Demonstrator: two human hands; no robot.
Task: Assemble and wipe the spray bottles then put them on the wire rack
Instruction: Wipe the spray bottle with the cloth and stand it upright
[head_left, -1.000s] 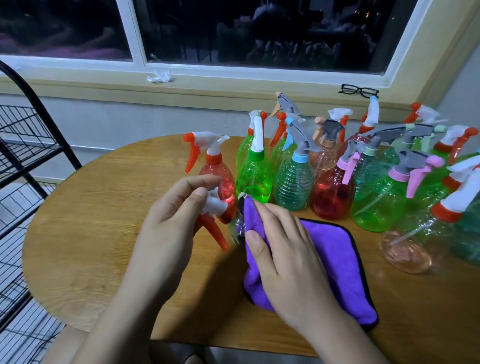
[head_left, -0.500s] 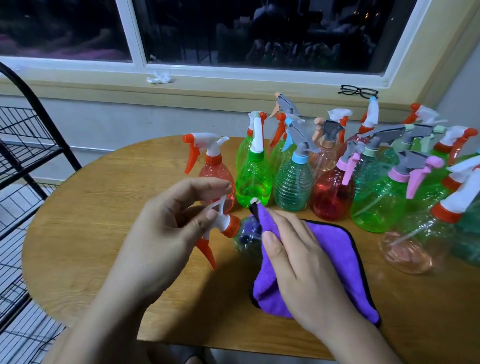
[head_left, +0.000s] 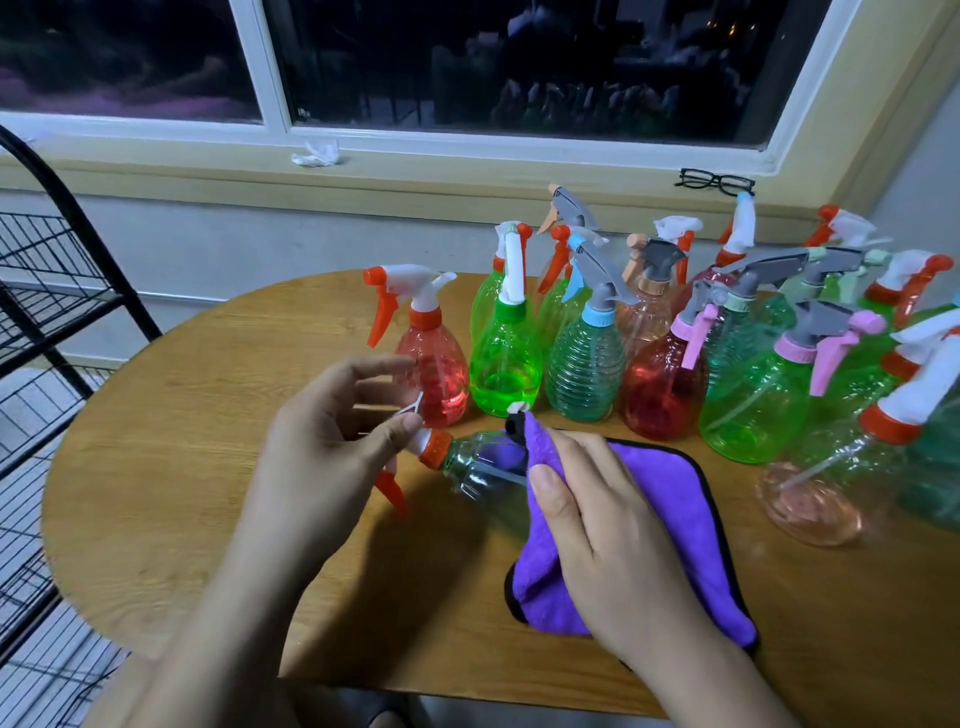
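Note:
A clear spray bottle (head_left: 480, 467) with an orange collar and orange trigger lies tilted over the round wooden table (head_left: 156, 441). My left hand (head_left: 322, 441) pinches its white sprayer head between thumb and fingers. My right hand (head_left: 597, 525) grips a purple cloth (head_left: 670, 499) wrapped against the bottle's body, hiding most of it. The black wire rack (head_left: 47, 291) stands at the left edge of the view, beside the table.
Several assembled spray bottles in red, green and teal stand in a crowd across the back and right of the table, the nearest a red one (head_left: 434, 364). A clear bottle (head_left: 826, 467) leans at the right. Glasses (head_left: 716, 181) and a crumpled tissue (head_left: 317, 153) lie on the window sill.
The bottle has tipped further toward lying flat, its orange trigger swinging down and left. My right hand has slid the cloth along the body; my left hand's fingers have spread more.

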